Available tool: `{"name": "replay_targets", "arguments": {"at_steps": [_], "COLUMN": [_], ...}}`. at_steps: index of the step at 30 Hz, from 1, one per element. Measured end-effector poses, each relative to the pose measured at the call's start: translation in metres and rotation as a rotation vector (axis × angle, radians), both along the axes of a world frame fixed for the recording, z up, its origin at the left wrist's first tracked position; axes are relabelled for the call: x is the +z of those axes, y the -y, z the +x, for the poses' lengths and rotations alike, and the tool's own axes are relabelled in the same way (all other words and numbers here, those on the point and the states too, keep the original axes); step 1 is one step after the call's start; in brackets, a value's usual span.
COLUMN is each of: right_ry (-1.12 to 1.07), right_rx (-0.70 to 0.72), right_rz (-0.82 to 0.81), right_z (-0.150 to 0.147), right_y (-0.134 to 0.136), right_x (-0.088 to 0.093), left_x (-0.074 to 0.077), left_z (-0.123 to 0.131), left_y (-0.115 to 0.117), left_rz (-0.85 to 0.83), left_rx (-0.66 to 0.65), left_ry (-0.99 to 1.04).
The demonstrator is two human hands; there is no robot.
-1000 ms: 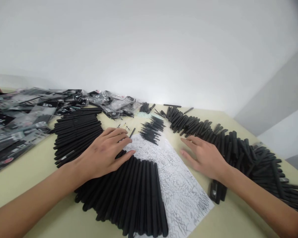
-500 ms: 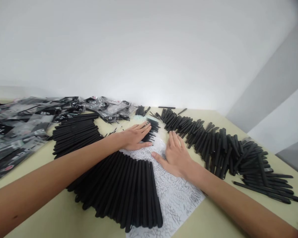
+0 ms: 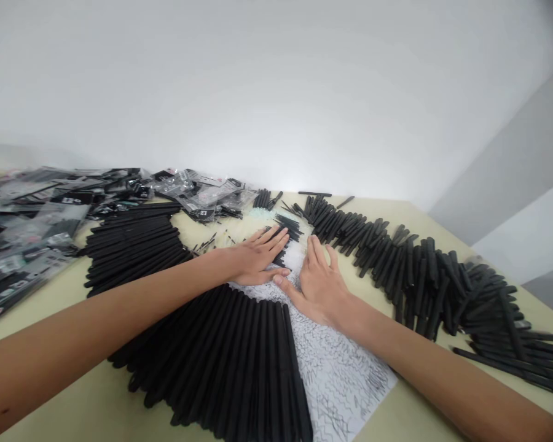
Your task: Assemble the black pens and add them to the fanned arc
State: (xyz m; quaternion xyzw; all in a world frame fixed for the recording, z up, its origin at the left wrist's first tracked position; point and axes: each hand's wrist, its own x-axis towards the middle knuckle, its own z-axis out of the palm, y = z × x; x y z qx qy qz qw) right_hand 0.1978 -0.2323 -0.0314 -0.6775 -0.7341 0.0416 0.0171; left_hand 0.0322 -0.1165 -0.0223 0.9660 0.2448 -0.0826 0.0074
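Note:
My left hand (image 3: 258,256) lies flat with its fingers stretched out over a small bunch of thin black sticks (image 3: 289,226), partly hidden beneath it. My right hand (image 3: 322,283) rests on edge beside it, fingers straight and thumb apart, holding nothing. The two thumbs meet or nearly meet. Under both hands is a white paper sheet (image 3: 345,374) covered in scribbled dark lines. In front of my left forearm, long black pen-like sticks (image 3: 239,362) lie side by side in a fan.
A curved row of black pen-like sticks (image 3: 410,270) runs down the right side of the pale yellow table (image 3: 410,212). Clear plastic packets (image 3: 41,227) with dark printed cards pile up at the left. Small thin bits (image 3: 207,242) lie left of my hand. A white wall (image 3: 276,92) stands behind.
My right hand has moved left, bringing its thumb up to my left thumb. My left hand stays flat on the thin sticks. The view has shifted slightly.

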Motion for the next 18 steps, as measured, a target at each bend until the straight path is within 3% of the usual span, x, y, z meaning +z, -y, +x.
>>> {"name": "replay_targets", "arguments": {"at_steps": [5,12,18], "right_ry": [-0.009,-0.016,-0.044], "right_rx": [-0.019,-0.025,0.015], "right_rz": [0.012,-0.040,-0.027], "right_z": [0.003,0.014,0.005], "right_y": [0.004,0.023,0.017], "right_x": [0.003,0.005,0.000], "left_x": [-0.001,0.006,0.005], "left_z": [-0.005,-0.019,-0.014], "left_y": [0.003,0.008,0.008], "left_rz": [0.049,0.083,0.077], "left_rx": [-0.085,-0.025,-0.072], "left_ry": [0.088,0.006,0.038]}}
